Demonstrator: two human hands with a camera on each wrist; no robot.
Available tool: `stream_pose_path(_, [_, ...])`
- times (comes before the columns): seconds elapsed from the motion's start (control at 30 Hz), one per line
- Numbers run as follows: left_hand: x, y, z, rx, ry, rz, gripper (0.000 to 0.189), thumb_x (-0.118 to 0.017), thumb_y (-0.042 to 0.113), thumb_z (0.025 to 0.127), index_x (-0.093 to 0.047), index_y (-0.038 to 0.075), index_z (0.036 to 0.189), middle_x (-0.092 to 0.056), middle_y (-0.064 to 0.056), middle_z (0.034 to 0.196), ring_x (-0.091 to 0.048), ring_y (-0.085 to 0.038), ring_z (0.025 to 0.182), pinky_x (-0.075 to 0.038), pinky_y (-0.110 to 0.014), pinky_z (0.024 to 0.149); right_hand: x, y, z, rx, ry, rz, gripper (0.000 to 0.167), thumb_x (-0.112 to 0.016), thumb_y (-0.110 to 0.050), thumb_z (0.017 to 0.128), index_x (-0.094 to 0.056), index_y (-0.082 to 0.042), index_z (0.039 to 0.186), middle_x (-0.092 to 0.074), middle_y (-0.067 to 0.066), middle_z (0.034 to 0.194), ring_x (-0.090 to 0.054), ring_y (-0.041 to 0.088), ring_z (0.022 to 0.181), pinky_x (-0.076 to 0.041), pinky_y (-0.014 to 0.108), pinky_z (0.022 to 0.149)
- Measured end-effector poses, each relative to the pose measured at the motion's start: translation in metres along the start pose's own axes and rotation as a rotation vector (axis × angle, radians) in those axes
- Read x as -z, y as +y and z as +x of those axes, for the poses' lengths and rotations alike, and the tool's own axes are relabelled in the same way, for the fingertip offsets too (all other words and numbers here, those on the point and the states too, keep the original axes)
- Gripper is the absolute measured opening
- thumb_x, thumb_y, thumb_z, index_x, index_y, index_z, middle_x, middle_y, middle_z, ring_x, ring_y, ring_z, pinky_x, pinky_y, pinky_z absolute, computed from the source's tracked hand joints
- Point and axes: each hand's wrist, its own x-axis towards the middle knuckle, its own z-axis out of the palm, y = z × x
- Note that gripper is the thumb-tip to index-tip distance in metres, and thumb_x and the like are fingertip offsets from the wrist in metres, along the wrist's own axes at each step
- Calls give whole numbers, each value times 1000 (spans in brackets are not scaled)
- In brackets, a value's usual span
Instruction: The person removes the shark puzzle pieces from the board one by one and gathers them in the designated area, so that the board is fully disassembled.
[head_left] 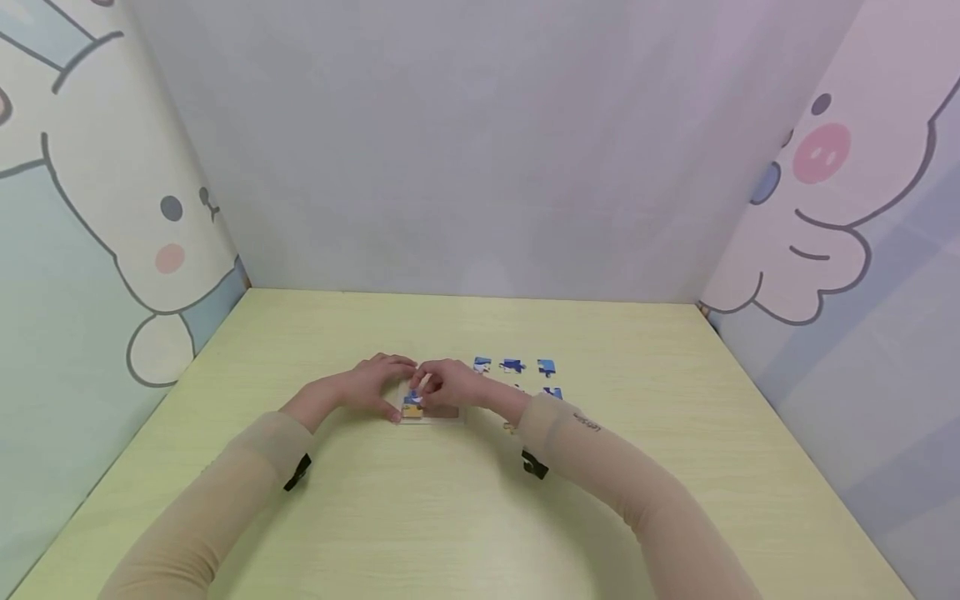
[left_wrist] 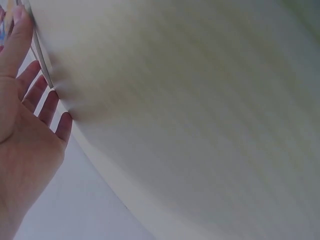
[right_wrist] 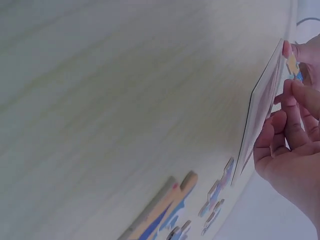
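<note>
A shallow puzzle tray [head_left: 442,419] with a pale rim and a brownish bed lies on the table. At its left side are jigsaw pieces [head_left: 412,410] in yellow and blue. My left hand [head_left: 373,385] spans the tray's left side, thumb at the near corner and the other fingers spread toward the far edge. Over the tray, my right hand [head_left: 450,383] pinches a small jigsaw piece between thumb and index finger, mostly covered by the fingertips. In the right wrist view a yellow and blue piece [right_wrist: 292,64] shows beside those fingertips.
Loose jigsaw pieces lie right of the tray, among them a blue one [head_left: 547,367] and a dark blue one [head_left: 513,366]. The right forearm passes over some of them. A grey curtain [head_left: 480,167] stands behind the table [head_left: 420,517], with cartoon-printed curtains at both sides.
</note>
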Motion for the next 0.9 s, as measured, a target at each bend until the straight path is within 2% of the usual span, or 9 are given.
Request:
stream_pose_path(0.23, [1,4,0,9,-11,23,85,-74,52,73,-43,13,142,-36,-8,149,-29,-34,134,-25,-62,104,13,0,-18,2,-31,2,21,-69,-12,86,-65,-17,106,-69,-7,85,-63,5,78,-50,19,68])
stream_pose_path(0.37, [2,5,0,17,-16,24,85,-74,51,74,-42,13,142,-35,-8,150,-29,-34,134,-25,-61,105,23,3,-33,-11,-40,8,19,-69,-14,86,-65,-19,104,-70,-8,84,-64,5,79,-50,21,69])
stream_pose_path(0.6, [2,5,1,19,-15,24,85,-75,50,74,-42,13,143,-34,-9,150,-28,-36,135,-23,-61,106,33,19,-55,-24,-50,-18,18,-70,-16,85,-65,-22,102,-69,-10,84,-64,6,80,-51,23,69])
stream_pose_path(0.9, [2,5,0,-1,-5,14,86,-76,48,73,-42,11,142,-35,-10,149,-27,-37,135,-22,-62,106,38,36,-81,-39,-61,-53,18,-70,-13,85,-65,-19,102,-66,-8,82,-60,9,74,-51,24,66])
